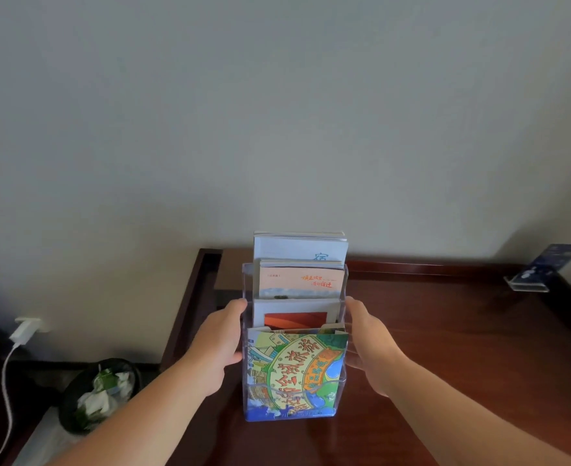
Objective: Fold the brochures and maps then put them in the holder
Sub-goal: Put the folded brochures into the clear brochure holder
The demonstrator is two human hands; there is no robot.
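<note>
holder upright on desk, tiers stuffed with brochures | left hand flat on its left wall, right hand on the right wall, fingers straightish, nothing pinched | holder dead between them, long axis vertical, neither hand nearer
</note>
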